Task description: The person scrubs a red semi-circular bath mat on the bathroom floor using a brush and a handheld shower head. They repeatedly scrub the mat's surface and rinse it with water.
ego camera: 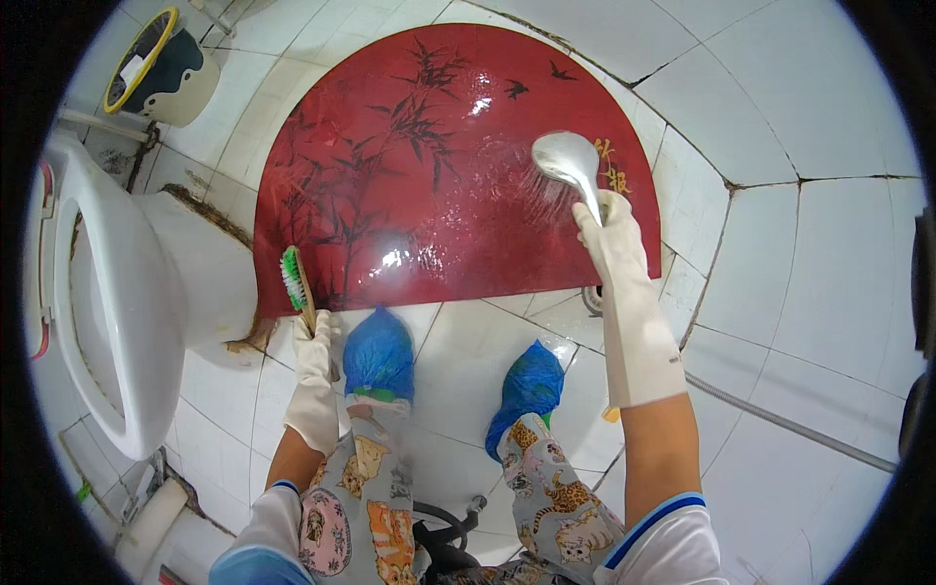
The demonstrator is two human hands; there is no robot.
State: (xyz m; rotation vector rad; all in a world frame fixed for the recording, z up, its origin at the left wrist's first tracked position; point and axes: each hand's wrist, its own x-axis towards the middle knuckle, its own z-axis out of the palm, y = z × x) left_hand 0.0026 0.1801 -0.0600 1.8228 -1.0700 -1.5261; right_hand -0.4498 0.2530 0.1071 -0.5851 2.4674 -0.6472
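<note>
My right hand (610, 227), in a long white rubber glove, grips the handle of a silver shower head (567, 157). Water sprays from it over a red half-round mat (468, 212) with dark bamboo leaves, birds and gold characters. The mat lies flat on the tiled floor, wet and glossy. In my gloved left hand (314, 358) is a scrub brush (296, 281) with green and white bristles and a light-coloured handle. It stands upright over the mat's lower left corner; whether it touches the mat I cannot tell.
A white toilet (161, 270) stands close on the left, beside the mat. At the upper left is a yellow-rimmed bin (172, 80). White-tiled walls rise on the right, where a grey shower hose (790, 431) runs. My feet wear blue plastic covers (379, 355). A floor drain (594, 298) shows partly under the mat's edge.
</note>
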